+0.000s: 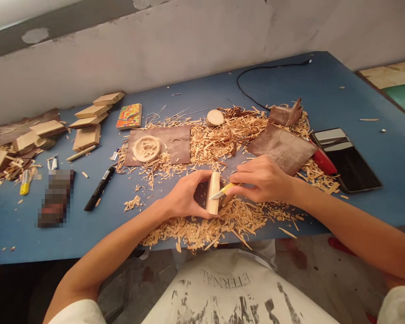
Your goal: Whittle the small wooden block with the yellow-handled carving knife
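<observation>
A small pale wooden block (213, 193) stands on edge over the shavings near the table's front edge. My left hand (191, 194) grips it by its ends, thumb at the near end and fingers at the far one. In my right hand (263, 180) is a yellow-handled utility knife (228, 188), my fingers closed round the handle. Its blade points left and lies against the block's right side. Curled wood shavings (202, 231) spread below both hands. Behind them, a carved wooden disc (146, 149) rests on brown sandpaper (178, 141).
Left: wooden blocks (87, 136), a black marker (99, 189), another yellow knife (24, 182) and a blurred-out object (56, 198). Right: a phone (354, 164), a red object (324, 163) and folded sandpaper (280, 146). A black cable (243, 76) curves behind; a painted block (129, 116) stands far left.
</observation>
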`<state>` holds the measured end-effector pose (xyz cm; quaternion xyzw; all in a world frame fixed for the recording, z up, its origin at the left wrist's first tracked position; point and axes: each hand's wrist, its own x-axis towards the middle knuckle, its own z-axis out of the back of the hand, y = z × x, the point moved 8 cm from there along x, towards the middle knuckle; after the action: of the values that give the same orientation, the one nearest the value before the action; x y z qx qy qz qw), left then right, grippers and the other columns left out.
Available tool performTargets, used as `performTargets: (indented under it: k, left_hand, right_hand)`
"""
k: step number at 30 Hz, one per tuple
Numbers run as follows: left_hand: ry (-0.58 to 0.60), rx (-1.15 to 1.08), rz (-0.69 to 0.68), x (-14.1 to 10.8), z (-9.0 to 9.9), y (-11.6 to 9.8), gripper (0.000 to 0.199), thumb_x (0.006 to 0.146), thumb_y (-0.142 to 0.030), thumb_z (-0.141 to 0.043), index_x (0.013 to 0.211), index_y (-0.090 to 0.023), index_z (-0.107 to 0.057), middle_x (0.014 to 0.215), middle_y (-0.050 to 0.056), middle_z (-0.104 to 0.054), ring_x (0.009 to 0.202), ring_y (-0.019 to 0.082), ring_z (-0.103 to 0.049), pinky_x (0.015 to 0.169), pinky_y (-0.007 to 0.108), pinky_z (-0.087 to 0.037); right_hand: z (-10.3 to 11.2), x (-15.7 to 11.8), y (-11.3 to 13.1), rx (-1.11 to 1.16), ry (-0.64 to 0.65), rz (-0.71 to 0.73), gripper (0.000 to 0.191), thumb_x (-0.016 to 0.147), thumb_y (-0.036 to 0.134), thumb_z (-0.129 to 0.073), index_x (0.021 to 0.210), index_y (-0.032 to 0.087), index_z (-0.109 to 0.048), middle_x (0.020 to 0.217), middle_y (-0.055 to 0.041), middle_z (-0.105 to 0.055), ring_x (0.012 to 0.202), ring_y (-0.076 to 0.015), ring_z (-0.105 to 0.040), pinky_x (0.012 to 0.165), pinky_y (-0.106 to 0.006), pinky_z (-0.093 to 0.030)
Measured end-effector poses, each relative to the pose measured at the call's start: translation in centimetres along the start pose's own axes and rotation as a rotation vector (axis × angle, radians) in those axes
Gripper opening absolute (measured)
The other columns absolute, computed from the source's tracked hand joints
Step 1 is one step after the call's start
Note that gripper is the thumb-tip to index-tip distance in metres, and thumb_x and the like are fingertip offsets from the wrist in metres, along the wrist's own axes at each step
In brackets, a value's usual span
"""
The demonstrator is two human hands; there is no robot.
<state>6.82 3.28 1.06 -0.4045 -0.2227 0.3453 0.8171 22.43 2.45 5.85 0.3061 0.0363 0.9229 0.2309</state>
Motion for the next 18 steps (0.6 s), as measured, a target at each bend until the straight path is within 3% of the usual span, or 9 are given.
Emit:
performTargets:
  k: [6, 9, 13, 18]
  left_hand:
    - [-0.011, 0.006, -0.001, 0.1, 0.0, -0.1, 0.087, 0.058, -0.051, -0.093, 0.13, -0.022, -0.054, 0.126, 0.012, -0.07, 0.11, 0.031, -0.071, 0.098, 0.048, -0.058]
    - [-0.017, 0.038, -0.03, 0.0, 0.1, -0.2, 0.088, 0.058, -0.053, -0.093, 0.13, -0.022, -0.055, 0.125, 0.012, -0.07, 0.111, 0.032, -0.07, 0.098, 0.049, -0.057]
    - [-0.002, 0.007, -0.011, -0.2, 0.1, 0.1, 0.089, 0.056, -0.052, -0.095, 0.13, -0.022, -0.056, 0.127, 0.013, -0.07, 0.114, 0.033, -0.069, 0.1, 0.052, -0.056]
    - [-0.03, -0.244, 0.005, -0.2, 0.6, 0.2, 0.093, 0.056, -0.046, -0.098, 0.133, -0.024, -0.051, 0.136, 0.014, -0.066, 0.119, 0.032, -0.068, 0.104, 0.051, -0.057]
  right_hand:
    - [0.2, 0.0, 0.0, -0.063, -0.005, -0.008, 0.042, 0.1, 0.051, -0.059, 0.074, 0.02, -0.068, 0.057, 0.0032, -0.056, 0.051, -0.0094, -0.048, 0.054, -0.03, -0.026]
    - [1.2, -0.4, -1.9, -0.146, -0.029, -0.096, 0.037, 0.1, 0.048, -0.06, 0.077, 0.02, -0.07, 0.06, 0.0021, -0.064, 0.052, -0.0099, -0.053, 0.053, -0.029, -0.03]
    - [3.1, -1.5, -5.0, -0.187, -0.159, -0.222, 0.031, 0.1, 0.044, -0.062, 0.082, 0.021, -0.072, 0.069, 0.0002, -0.073, 0.058, -0.0116, -0.061, 0.057, -0.028, -0.037]
    - [1.2, -1.8, -5.6, -0.258, -0.086, -0.201, 0.041, 0.101, 0.05, -0.057, 0.074, 0.021, -0.068, 0.059, 0.0016, -0.064, 0.054, -0.0115, -0.056, 0.054, -0.03, -0.031]
